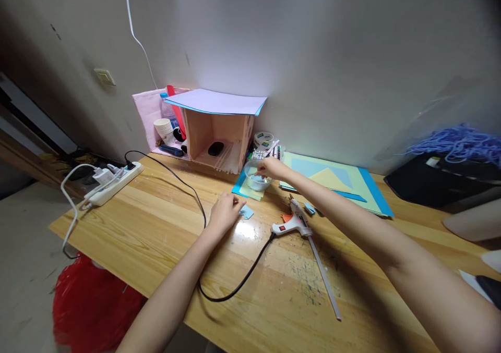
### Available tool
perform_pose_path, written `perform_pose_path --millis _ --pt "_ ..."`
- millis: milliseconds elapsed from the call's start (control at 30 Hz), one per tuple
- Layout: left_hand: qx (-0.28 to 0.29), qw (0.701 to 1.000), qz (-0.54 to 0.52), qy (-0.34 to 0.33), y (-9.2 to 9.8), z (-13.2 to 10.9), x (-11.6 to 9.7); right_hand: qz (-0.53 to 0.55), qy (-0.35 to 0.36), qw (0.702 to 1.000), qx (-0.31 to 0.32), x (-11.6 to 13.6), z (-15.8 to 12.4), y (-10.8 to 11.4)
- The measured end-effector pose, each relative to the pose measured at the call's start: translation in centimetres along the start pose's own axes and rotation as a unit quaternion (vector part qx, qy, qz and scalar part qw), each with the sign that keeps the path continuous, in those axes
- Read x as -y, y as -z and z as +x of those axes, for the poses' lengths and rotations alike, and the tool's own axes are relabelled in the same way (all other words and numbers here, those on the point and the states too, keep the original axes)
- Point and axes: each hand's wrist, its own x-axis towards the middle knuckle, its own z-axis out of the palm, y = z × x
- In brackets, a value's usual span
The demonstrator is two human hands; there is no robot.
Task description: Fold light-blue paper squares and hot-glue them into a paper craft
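My left hand (224, 210) rests on the wooden table, its fingers closed at the edge of a small light blue paper piece (247, 212). Farther forward, my right hand (271, 169) dips into a clear plastic bowl (256, 185), fingers pinched together. Whatever is between those fingertips is too small to make out. Blue and pale yellow paper sheets (246, 192) lie under the bowl. Between my forearms a white hot glue gun (296, 224) lies on its side, with a long glue stick (325, 280) sticking out of its back.
An open box (195, 134) with a lilac sheet on top stands against the wall. Coloured paper sheets (376, 191) lie to the right. The gun's black cord (235, 293) loops over the table to a power strip (117, 183). Purple yarn (462, 144) tops a black bag.
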Motion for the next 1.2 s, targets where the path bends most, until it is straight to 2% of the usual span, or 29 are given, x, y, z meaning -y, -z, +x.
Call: perform_pose_path --millis 133,233,367,500,600,733,833,933,1033,1200 --pt "-0.069 0.997 -0.001 -0.014 0.5 0.3 -0.1 -0.002 0.012 1.0 -0.004 -0.7 0.4 -0.1" --pt "-0.101 0.993 -0.025 -0.06 1.1 1.4 -0.8 0.003 0.018 1.0 -0.02 -1.1 0.7 -0.1" --pt "-0.105 0.985 0.006 -0.138 1.9 4.7 -2.8 0.03 0.021 0.998 -0.042 -1.0 0.8 0.2" --pt "-0.092 0.981 0.088 -0.15 2.1 8.4 -4.5 0.082 0.018 0.995 -0.046 -0.9 0.3 0.8" --pt "-0.08 0.98 0.09 -0.16 1.7 9.9 -5.1 0.132 0.014 0.991 -0.034 -0.8 -0.3 1.2" --pt "-0.096 0.975 0.082 -0.184 1.1 10.0 -5.2 0.321 -0.028 0.946 -0.018 -0.6 -1.2 1.6" --pt "-0.113 0.966 0.12 -0.201 0.8 9.9 -5.2 0.408 -0.055 0.911 -0.012 -0.3 -1.7 1.7" --pt "-0.123 0.952 0.18 -0.215 0.6 10.0 -5.2 0.46 -0.064 0.886 -0.008 0.1 -1.9 1.7" --pt "-0.124 0.941 0.219 -0.225 0.7 10.3 -5.1 0.477 -0.075 0.875 -0.01 0.6 -2.0 1.9" --pt "-0.156 0.951 0.194 -0.183 1.8 10.9 -3.9 0.499 -0.115 0.858 -0.034 0.3 -2.7 2.6"
